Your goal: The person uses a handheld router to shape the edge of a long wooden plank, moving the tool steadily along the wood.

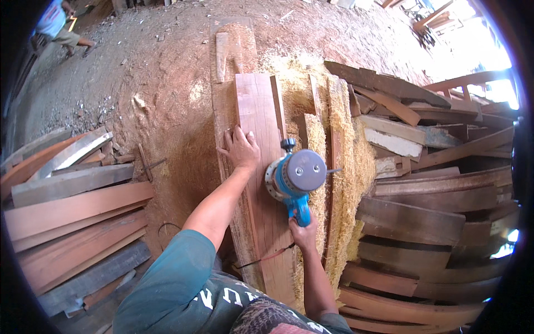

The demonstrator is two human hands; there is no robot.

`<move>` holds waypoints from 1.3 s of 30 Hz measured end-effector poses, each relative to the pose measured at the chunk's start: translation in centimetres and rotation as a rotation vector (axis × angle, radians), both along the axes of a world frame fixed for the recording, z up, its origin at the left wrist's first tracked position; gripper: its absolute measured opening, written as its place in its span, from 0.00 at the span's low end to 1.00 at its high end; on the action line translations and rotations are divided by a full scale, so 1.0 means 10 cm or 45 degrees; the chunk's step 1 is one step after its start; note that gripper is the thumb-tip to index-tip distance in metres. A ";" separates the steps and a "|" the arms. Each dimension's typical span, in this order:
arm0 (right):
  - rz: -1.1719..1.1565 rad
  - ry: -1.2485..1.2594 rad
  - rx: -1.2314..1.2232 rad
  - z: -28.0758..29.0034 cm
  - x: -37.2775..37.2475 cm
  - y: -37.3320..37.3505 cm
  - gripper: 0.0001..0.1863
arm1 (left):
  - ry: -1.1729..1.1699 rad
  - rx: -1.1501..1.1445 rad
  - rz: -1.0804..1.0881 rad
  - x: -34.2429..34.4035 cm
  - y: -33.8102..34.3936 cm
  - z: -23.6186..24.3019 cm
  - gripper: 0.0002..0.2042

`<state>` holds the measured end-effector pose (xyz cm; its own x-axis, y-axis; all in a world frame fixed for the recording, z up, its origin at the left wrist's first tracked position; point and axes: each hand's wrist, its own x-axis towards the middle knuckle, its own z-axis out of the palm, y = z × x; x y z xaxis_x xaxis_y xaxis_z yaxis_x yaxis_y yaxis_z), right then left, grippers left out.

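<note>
A thick reddish plank (257, 106) lies lengthwise in front of me. My left hand (242, 148) rests on the left part of its top, fingers spread and holding nothing. In my right hand (304, 231) is the blue handle of a router (292, 175), my fingers wrapped round it. The router has a grey round cap, a black knob and a pale round base, and stands over the plank's right edge. Its bit is hidden beneath the body. A thin dark and reddish cord (270, 255) crosses the plank near my right wrist.
Narrow boards and heaped yellow shavings (356, 161) lie right of the plank. Stacked timber (411, 220) fills the right side, and more boards (83, 206) the left. Sawdust covers the ground (172, 61). Another person (58, 28) is at the far left.
</note>
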<state>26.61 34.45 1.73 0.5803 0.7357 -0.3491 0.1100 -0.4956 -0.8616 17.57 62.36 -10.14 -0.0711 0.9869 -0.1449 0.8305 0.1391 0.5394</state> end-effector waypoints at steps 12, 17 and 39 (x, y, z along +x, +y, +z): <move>-0.017 0.079 0.175 -0.35 0.30 1.20 0.12 | -0.018 -0.041 -0.017 0.00 0.00 0.00 0.28; -0.060 0.135 0.296 -0.52 0.38 1.57 0.12 | -0.060 -0.040 -0.032 0.00 0.01 0.09 0.27; -0.006 0.162 0.391 -0.53 0.57 2.60 0.12 | -0.144 -0.101 -0.032 -0.03 0.01 0.12 0.30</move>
<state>32.33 60.47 -3.53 0.5498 0.8154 -0.1812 -0.0099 -0.2105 -0.9775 17.29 62.49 -8.95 -0.0255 0.9733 -0.2283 0.7690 0.1650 0.6176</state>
